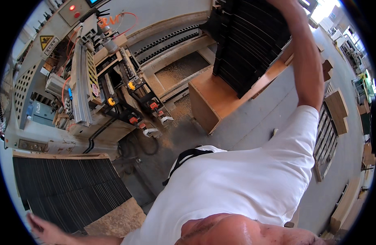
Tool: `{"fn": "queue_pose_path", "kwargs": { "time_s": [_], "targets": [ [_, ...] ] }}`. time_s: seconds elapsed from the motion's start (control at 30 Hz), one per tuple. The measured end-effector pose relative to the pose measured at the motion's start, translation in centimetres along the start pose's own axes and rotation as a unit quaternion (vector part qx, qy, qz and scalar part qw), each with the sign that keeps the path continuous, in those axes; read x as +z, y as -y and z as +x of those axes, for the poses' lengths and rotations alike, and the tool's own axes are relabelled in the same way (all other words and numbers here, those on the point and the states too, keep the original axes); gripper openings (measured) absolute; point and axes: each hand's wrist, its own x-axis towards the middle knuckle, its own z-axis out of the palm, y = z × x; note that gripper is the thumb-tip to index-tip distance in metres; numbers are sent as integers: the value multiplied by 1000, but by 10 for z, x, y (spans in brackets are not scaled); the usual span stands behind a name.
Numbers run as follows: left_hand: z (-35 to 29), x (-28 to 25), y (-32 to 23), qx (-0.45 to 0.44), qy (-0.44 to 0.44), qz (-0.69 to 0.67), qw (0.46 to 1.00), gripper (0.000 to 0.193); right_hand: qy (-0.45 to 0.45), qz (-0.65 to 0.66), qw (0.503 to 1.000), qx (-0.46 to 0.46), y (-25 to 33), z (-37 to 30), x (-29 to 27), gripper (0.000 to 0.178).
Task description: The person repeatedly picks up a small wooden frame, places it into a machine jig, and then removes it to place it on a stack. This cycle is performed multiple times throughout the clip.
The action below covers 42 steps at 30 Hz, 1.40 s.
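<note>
The left hand (43, 229) lies spread at seven o'clock, fingers open, just beside the flat stack of dark slats (71, 192). The right hand reaches to one o'clock over the taller dark stack (249, 45) on a wooden table (220, 98); it is cut off, grip unreadable.

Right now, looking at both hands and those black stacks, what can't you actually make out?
- Right hand, head view: cut off by the top edge above the tall stack of black panels, so its grip is unseen.
- Left hand, head view: at the blurred lower rim by the low stack of black panels; contact unclear.
- Machine control panel: labels too small.
- Lower body and floor below: hidden by the white shirt.
</note>
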Motion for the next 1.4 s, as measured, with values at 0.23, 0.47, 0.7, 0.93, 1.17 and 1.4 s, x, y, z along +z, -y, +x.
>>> {"fn": "queue_pose_path", "kwargs": {
  "time_s": [0.23,0.47,0.7,0.93,1.17,1.4],
  "targets": [
    [-178,121,-198,-115,403,-376,827,18,79,123,988,45,-27,-6,5,18],
    [-286,279,-250,-125,496,-507,694,19,-17,69,995,-71,-27,-21,11,26],
    [-301,475,-241,-490,518,-546,439,46,-60,204,940,-267,139,-71,4,19],
    [-293,633,-276,-611,435,-561,349,82,131,287,914,-256,210,-98,89,41],
    [-283,702,-302,-679,320,-594,290,77,172,327,911,-181,252,-104,168,24],
    [-298,699,-299,-666,305,-605,311,57,188,409,863,-229,315,-95,255,20]
  ]
}}
